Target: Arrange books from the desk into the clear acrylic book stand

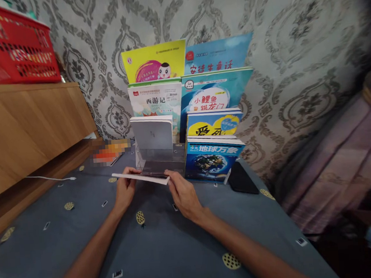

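Between my two hands is a thin book (145, 179), seen nearly edge-on with its white page edge towards me. My left hand (126, 187) grips its left part, and my right hand (184, 195) pinches its right end. Just behind it, a tiered display rack (166, 167), see-through at the front, holds books in two columns. A plain grey book (155, 135) leans in the left column, below a white-covered book (155, 99). Near my right hand, a blue book with a globe (211, 164) stands lowest in the right column. The held book's cover is mostly hidden.
A black phone-like slab (242, 179) lies right of the rack. Left stand a wooden cabinet (30, 129) and a red basket (14, 45) on it. A white cable (52, 178) crosses the patterned grey cloth (168, 251). A blurred orange item (109, 152) lies behind my left hand.
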